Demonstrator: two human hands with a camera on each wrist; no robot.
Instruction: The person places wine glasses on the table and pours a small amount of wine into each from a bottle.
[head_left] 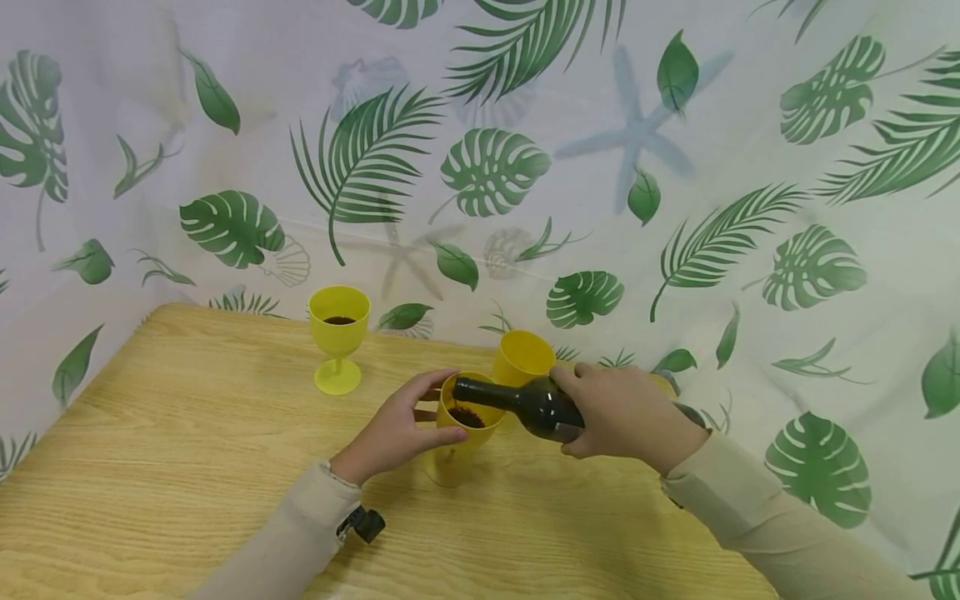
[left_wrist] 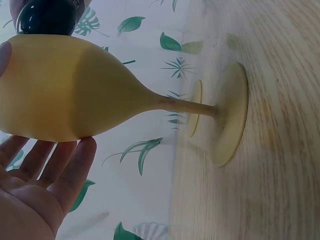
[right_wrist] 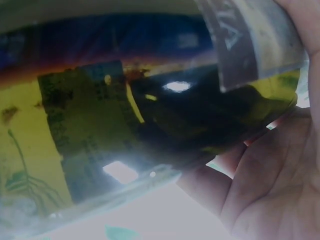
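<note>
The fingers [head_left: 427, 385] of the left hand [head_left: 393, 433] are curled around the bowl of a yellow plastic goblet [head_left: 465, 425], which stands on the wooden table [head_left: 187, 467]. The right hand [head_left: 626, 412] wraps tight around a dark wine bottle [head_left: 525, 404], tipped sideways with its mouth over the goblet. Dark wine sits inside. A second goblet [head_left: 521, 357] stands just behind, and a third goblet [head_left: 339, 337] stands well apart to the left

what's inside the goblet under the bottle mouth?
Dark red liquid pools low in the goblet, seen past the bottle neck. The neck covers part of the rim, so the pool's far edge is hidden.
</note>
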